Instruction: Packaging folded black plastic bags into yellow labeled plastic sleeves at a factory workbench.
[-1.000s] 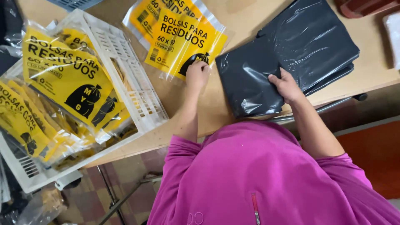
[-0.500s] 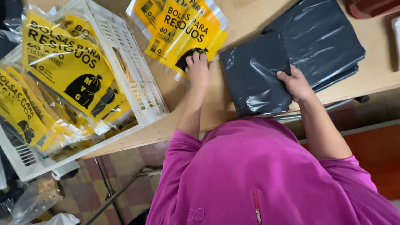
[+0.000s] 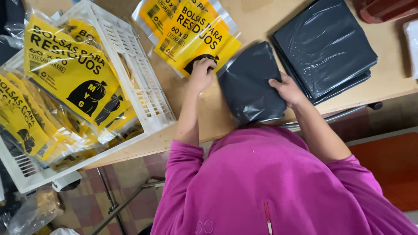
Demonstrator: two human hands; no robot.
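My left hand (image 3: 202, 73) grips the near edge of a clear sleeve with a yellow printed insert (image 3: 191, 32), which lies flat on the wooden table (image 3: 191, 113). My right hand (image 3: 287, 89) holds a folded bundle of black plastic bags (image 3: 250, 85) by its right side. The bundle's left edge sits right beside the yellow packet. A flat stack of black bags (image 3: 324, 48) lies to the right of the bundle, apart from it.
A white slatted plastic crate (image 3: 143, 87) at the left holds several filled yellow packets (image 3: 72, 72). A dark red object (image 3: 383, 9) sits at the table's far right corner. Below the table edge are metal legs (image 3: 117, 209) and a tiled floor.
My right hand has drawn the folded black bundle left, off the stack and up against the yellow packet. My left hand stays at the packet's edge.
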